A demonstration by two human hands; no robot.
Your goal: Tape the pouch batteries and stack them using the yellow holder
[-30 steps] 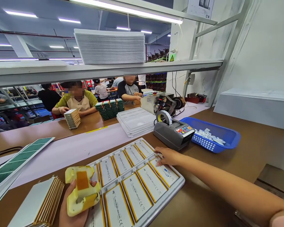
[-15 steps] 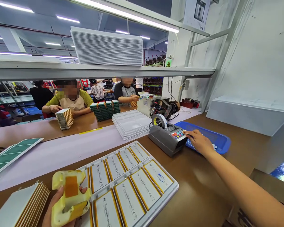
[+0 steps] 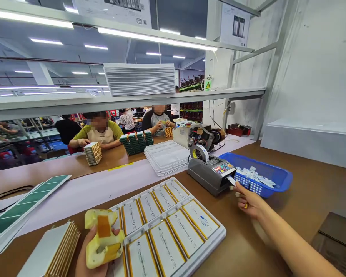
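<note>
Right hand point(image 3: 249, 198): thumb and index finger pinch a white strip point(image 3: 231, 180) at the front outlet of the tape dispenser point(image 3: 209, 173), just beside the blue basket point(image 3: 284, 181). One second earlier this hand lay over the far right part of the tray point(image 3: 221, 232); half a second earlier it was higher, beside the dispenser's button panel. Left hand point(image 3: 82, 257): fingers curl around a yellow block point(image 3: 104, 226), as in both earlier views, near the tray's left end. The flat white packs point(image 3: 167, 246) remain in the tray's compartments on the brown desk point(image 3: 233, 248).
</note>
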